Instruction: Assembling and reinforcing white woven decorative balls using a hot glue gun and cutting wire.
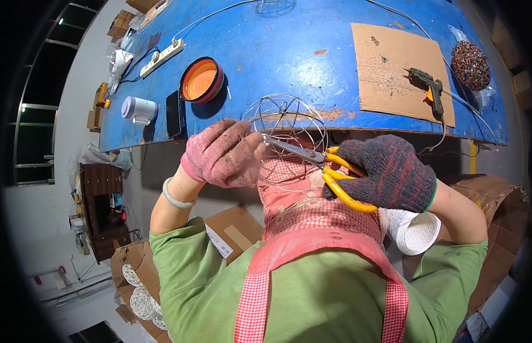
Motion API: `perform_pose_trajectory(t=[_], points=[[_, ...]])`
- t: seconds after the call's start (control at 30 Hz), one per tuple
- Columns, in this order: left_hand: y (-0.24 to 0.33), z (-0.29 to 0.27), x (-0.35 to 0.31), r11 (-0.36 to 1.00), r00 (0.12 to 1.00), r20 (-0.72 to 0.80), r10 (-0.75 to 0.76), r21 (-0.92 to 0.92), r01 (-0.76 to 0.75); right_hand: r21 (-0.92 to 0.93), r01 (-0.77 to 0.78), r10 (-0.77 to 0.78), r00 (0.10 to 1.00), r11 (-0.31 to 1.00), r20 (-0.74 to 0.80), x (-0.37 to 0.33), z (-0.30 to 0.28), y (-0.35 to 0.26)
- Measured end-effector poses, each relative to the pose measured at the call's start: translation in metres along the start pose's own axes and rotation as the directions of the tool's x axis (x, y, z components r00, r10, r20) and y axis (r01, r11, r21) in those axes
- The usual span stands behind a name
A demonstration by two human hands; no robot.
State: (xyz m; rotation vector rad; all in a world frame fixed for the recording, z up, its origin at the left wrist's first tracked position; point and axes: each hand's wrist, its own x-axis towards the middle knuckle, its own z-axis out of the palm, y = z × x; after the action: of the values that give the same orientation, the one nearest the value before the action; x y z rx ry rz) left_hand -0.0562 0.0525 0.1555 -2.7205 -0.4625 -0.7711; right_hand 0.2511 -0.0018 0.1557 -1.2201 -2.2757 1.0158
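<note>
A round wire ball frame (284, 117) of thin silvery rings leans at the table's front edge, above my lap. My left hand (223, 153), in a worn pink glove with bare fingertips, is closed at the frame's left side; the exact grip is partly hidden and slightly blurred. My right hand (389, 174), in a dark grey and red knit glove, is wrapped round the yellow handles of a pair of scissors (349, 191). The scissors' blades point left across the wire rings, with their tips close to my left fingertips. The handles are spread apart.
On the blue table (277, 63) are an orange bowl (201, 81), a phone (175, 114), a white cup (139, 110) and a power strip (162, 58). At right, a glue gun (429, 91) lies on cardboard (392, 63) near a beaded ball (470, 66). A white twine spool (414, 231) is beside me.
</note>
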Motion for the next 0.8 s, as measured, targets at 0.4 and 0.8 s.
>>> perform_pose_trajectory(t=[0.4, 0.8], points=[[0.003, 0.012, 0.001, 0.999, 0.996, -0.088, -0.018, -0.033, 0.015, -0.205, 0.021, -0.068, 0.972, 0.978, -0.225, -0.002, 0.02, 0.005], [0.012, 0.033, -0.002, 0.975, 0.995, -0.1, -0.011, 0.22, 0.033, -0.041, -0.053, 0.042, 0.971, 0.998, -0.237, 0.005, 0.042, 0.017]])
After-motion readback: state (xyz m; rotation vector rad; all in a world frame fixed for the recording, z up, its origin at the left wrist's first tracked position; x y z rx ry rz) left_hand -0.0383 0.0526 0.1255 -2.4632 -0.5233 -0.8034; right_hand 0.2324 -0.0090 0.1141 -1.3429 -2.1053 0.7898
